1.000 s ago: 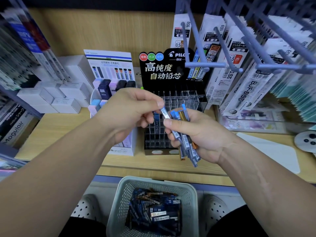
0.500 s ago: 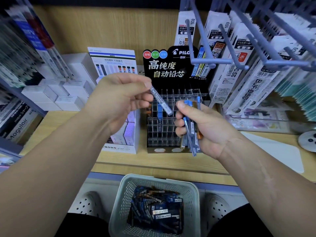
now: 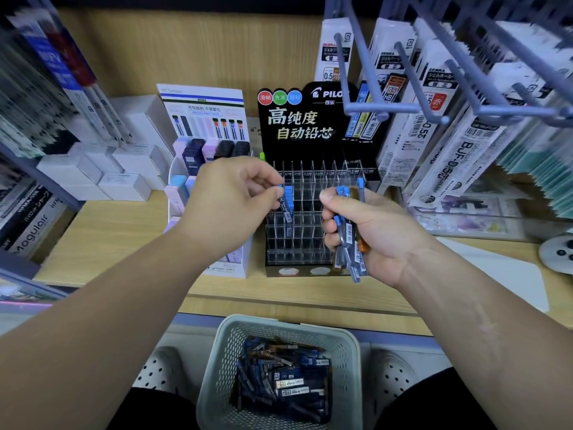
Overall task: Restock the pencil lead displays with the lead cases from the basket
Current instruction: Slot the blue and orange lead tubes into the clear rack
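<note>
Blue-capped lead cases [image 3: 350, 231], black display [image 3: 310, 125], grey perforated basket [image 3: 217, 367], tan shelf [image 3: 108, 237]

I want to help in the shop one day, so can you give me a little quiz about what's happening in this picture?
1. True or false: the basket is empty.
2. Which hand grips the bunch of lead cases? A the left, B the right, C neither.
3. Fill the gap: the left hand pinches a single lead case with a ___ cap at the clear rack.
Key: 1 false, many cases lie in it. 2 B, the right hand. 3 blue.
</note>
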